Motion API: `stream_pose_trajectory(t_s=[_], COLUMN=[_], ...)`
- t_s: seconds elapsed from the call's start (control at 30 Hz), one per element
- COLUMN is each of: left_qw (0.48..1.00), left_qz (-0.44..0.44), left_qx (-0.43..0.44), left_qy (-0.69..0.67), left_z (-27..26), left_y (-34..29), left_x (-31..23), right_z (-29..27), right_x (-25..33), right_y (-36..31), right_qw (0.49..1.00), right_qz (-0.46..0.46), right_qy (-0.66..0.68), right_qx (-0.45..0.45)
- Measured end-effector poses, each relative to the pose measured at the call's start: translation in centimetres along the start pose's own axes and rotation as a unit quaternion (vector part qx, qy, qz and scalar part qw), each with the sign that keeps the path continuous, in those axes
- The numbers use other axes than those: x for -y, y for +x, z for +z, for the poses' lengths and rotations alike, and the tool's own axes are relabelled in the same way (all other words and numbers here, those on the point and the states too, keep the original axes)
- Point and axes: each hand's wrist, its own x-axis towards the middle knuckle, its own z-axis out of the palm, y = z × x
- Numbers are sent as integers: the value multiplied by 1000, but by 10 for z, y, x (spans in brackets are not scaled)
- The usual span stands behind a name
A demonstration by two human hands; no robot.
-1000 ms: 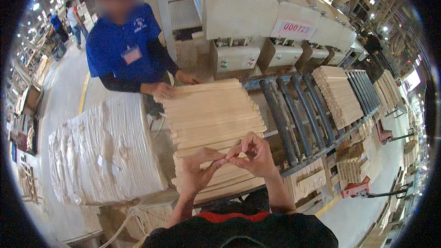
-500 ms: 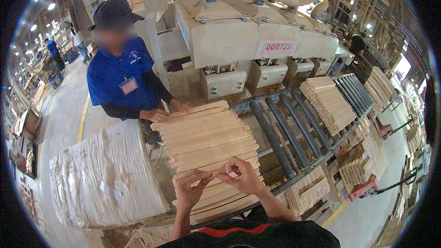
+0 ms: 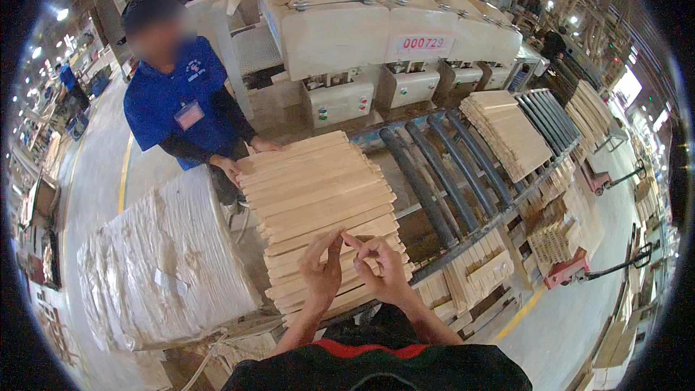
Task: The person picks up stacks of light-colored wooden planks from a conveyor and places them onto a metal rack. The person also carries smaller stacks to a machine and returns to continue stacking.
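Note:
Over the near part of a stack of pale wooden slats, my left hand and my right hand meet at the fingertips. The left fingers are bent and pressed together, pointing up. The right hand's index finger reaches across to the left fingertips while its other fingers curl in. Anything between the fingers is too small or hidden to make out. The slats lie side by side in a flat layer with uneven ends, beneath both hands.
Across the stack a co-worker in a blue shirt rests both hands on its far left corner. A plastic-wrapped pile stands left. Black rollers lead right to another slat stack. Behind stands a large machine; a red pallet jack is right.
My view has shifted a little. My left hand has turned more upright, and my right index finger has straightened toward it. The co-worker's hands have drawn back to the stack's corner.

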Motion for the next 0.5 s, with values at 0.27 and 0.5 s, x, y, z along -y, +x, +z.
stream_pose_trajectory(t_s=[0.27,0.5], left_qw=[999,999], left_qz=[-4,-12], left_qx=[-12,19], left_qy=[50,29], left_z=[29,67], left_y=[-23,-72], left_x=[-7,-22], right_z=[-18,-48], right_x=[6,5], right_y=[-24,-88], right_qw=[997,995], right_qz=[-39,3], right_qy=[-56,-69], right_qx=[-22,-67])
